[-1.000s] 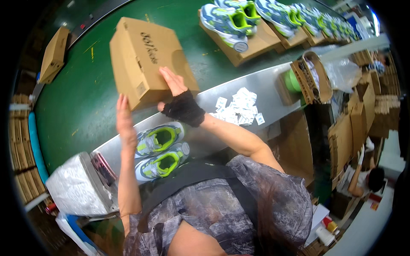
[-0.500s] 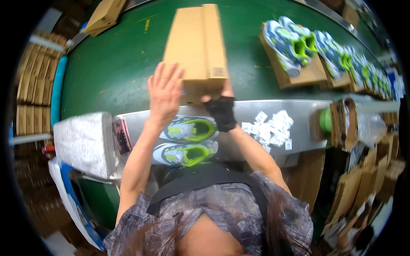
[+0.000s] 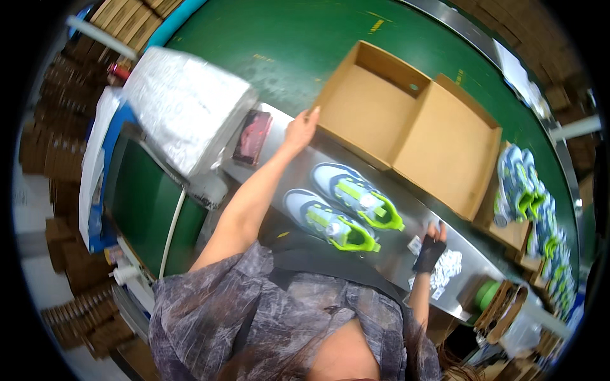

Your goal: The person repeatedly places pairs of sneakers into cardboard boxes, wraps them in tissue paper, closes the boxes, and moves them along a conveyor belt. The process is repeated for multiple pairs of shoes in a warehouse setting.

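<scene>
An open brown cardboard shoe box [image 3: 368,105] lies before me, its lid [image 3: 448,149] folded out to the right; the inside is bare. My left hand [image 3: 301,131] is closed on the box's near left corner. Nearer my body, a pair of grey-blue and lime-green sneakers, the far shoe [image 3: 356,193] and the near shoe [image 3: 327,219], rests side by side on a metal ledge [image 3: 286,174]. My right hand [image 3: 432,247], in a black fingerless glove, is over a pile of small white packets [image 3: 448,270], its fingers apart and seemingly holding nothing.
More sneakers [image 3: 518,181] stand on boxes in a row at the right. A wrapped white bundle [image 3: 187,105] and a pink-and-dark packet [image 3: 253,138] lie to the left. A green roll [image 3: 487,294] sits at the ledge's right end. Beyond stretches a green work surface [image 3: 267,38].
The shoe box was closed between both hands; now it is open and lower. My right hand has left it for the white packets. The view has swung, tilting the scene.
</scene>
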A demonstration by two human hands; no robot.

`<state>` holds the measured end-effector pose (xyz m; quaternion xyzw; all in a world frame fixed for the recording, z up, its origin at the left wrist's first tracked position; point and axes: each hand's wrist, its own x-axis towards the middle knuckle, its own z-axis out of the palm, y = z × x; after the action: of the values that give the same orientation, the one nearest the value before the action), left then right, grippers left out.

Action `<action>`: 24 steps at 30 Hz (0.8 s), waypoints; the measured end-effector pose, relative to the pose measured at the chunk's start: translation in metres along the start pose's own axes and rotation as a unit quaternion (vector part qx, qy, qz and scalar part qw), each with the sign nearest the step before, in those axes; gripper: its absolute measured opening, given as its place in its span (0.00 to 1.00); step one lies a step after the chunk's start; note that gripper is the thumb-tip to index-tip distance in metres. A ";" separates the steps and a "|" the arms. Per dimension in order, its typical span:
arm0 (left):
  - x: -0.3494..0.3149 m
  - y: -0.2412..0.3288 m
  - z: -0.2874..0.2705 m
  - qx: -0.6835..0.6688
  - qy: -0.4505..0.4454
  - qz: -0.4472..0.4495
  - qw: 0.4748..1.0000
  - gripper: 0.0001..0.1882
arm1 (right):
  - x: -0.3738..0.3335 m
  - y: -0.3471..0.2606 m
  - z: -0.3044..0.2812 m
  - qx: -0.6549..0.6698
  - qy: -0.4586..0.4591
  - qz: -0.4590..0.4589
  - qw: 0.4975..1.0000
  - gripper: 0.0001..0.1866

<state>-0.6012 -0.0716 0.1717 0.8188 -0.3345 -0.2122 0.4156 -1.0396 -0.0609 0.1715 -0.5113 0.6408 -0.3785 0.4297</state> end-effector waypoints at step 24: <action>0.039 -0.145 -0.297 0.206 0.114 0.026 0.972 0.11 | 0.041 -0.181 0.195 0.016 -0.160 -0.140 0.977 0.26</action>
<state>-0.3351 0.1229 0.2171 0.8965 -0.3427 -0.0332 0.2788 -0.8017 -0.1440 0.2649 -0.6426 0.4797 -0.3585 0.4779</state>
